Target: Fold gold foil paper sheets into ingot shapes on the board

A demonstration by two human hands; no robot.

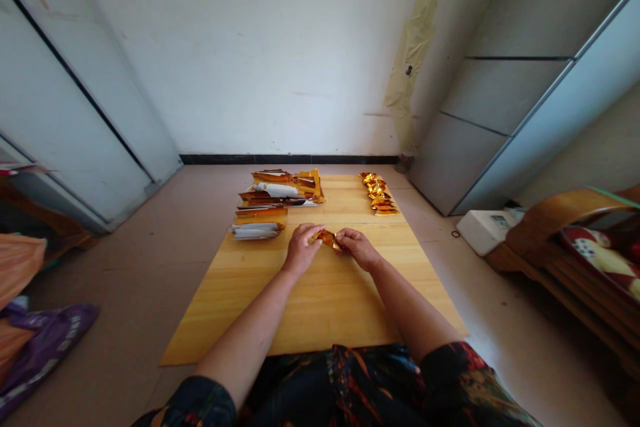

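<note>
Above the middle of the wooden table (345, 300), both my hands grip one small piece of shiny gold foil (329, 239). My left hand (303, 247) is closed on its left end. The fingers of my right hand (358, 247) pinch its right end. Beyond my left hand, stacks of flat foil wrappers (280, 197), gold and silvery white, lie at the table's left. A row of puffed gold foil packets (379, 195) sits at the far right of the table.
A white wall (280, 60) stands behind the table. To the right are a grey cabinet (480, 93), a white box-like device (485, 230) and a wooden seat (555, 240). Orange and purple bags (45, 353) lie on the floor at the left.
</note>
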